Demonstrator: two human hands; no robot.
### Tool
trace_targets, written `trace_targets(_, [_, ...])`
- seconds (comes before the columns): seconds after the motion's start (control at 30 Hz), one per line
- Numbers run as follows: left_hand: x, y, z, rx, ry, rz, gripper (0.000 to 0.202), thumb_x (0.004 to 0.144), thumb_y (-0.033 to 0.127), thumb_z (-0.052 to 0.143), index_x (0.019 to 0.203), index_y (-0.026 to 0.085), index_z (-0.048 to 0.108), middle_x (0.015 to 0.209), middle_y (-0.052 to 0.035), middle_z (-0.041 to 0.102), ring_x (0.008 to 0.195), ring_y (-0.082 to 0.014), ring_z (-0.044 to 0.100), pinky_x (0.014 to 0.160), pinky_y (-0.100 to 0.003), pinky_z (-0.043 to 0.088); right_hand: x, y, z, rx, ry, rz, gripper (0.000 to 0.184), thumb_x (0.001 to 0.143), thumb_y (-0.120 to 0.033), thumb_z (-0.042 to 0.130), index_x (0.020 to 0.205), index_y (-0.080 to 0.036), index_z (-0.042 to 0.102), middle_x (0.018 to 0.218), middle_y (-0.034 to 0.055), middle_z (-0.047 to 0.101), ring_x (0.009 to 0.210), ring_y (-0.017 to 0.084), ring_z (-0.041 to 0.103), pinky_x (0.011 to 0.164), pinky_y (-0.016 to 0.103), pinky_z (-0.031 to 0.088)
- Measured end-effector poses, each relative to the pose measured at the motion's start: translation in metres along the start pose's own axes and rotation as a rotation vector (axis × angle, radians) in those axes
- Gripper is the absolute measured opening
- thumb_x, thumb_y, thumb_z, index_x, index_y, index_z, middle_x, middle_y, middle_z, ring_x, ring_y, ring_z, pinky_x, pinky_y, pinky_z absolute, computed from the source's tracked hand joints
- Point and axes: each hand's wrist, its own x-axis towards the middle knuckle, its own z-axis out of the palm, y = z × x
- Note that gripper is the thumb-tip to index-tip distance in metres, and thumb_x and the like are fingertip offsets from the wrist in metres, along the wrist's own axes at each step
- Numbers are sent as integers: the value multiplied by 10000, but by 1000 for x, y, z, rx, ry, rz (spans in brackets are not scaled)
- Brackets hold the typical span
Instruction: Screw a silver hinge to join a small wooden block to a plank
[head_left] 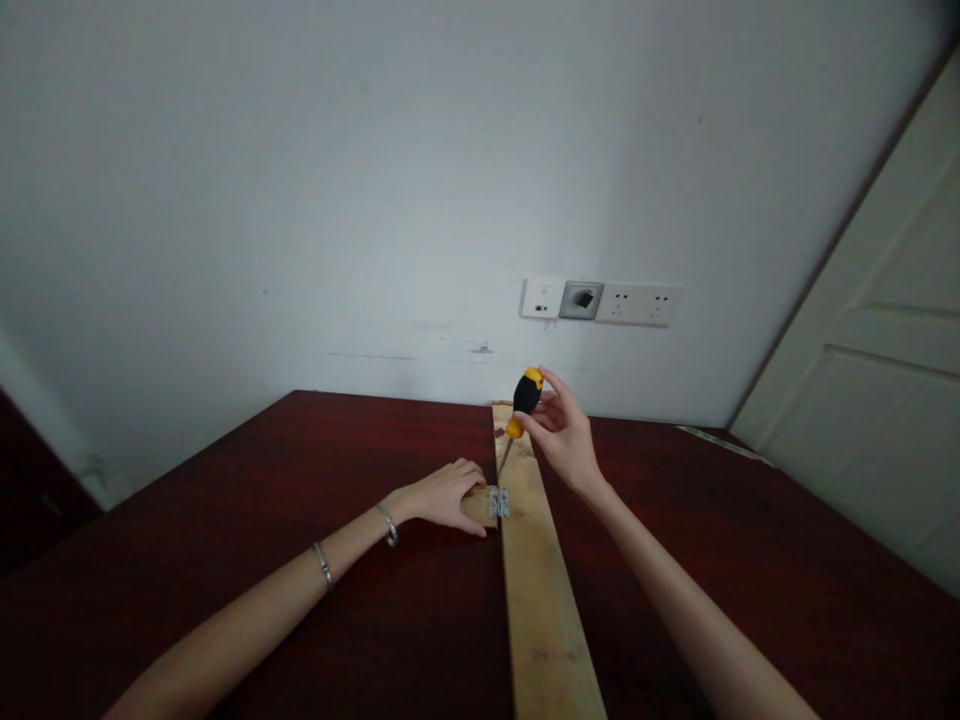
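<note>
A long wooden board [541,590] lies lengthwise on the dark red table. Against its left edge sits a short wood block [477,506], and a metal hinge [499,501] spans the seam between the two. My left hand [448,496] is closed around the block, thumb on the near side and fingers on the far side. Between the fingertips of my right hand [561,430] is a screwdriver [528,393] with a black and yellow handle. It tilts, its shaft pointing down toward the hinge; whether the tip touches the hinge I cannot tell.
The dark red table [360,450] reaches back to a pale wall, where a row of sockets and switches [600,302] is mounted. A white panelled door [870,330] stands at the right. Near the table's back right edge lies a thin pale strip [724,443].
</note>
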Motion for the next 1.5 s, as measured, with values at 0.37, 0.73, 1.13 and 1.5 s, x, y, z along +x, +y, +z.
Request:
trace_targets(0.37, [-1,1,-2,-12,-7,-17,685,644,633,720,1112,154,576,1038,-86,531,956,-243,502,876,-355,412,-1,-1,4,16,24,-10,657,765,-315,715,1362,-306,441,970,23,577,778,142,607,730,326,573])
trace_targets(0.73, [-1,2,-2,-5,-9,-43,713,629,655,714,1125,160,584,1031,-84,542,926,-242,517,833,-343,416,12,-8,4,-17,-10,-34,657,775,-299,699,1375,-334,435,1134,57,564,894,163,583,736,323,573])
trace_targets(1.13, [-2,0,-1,-56,-2,-50,703,637,636,720,1149,175,582,1060,-86,538,957,-243,508,856,-346,415,14,-6,5,-13,21,-57,657,763,-291,713,1367,-346,458,1256,69,535,901,161,556,734,326,572])
trace_targets(1.5, [-2,-3,-1,-97,8,-44,701,637,621,732,1160,180,580,1039,-72,528,955,-231,511,854,-332,423,9,0,10,-21,3,-36,663,743,-305,732,1355,-348,482,1199,55,550,837,150,578,714,336,593])
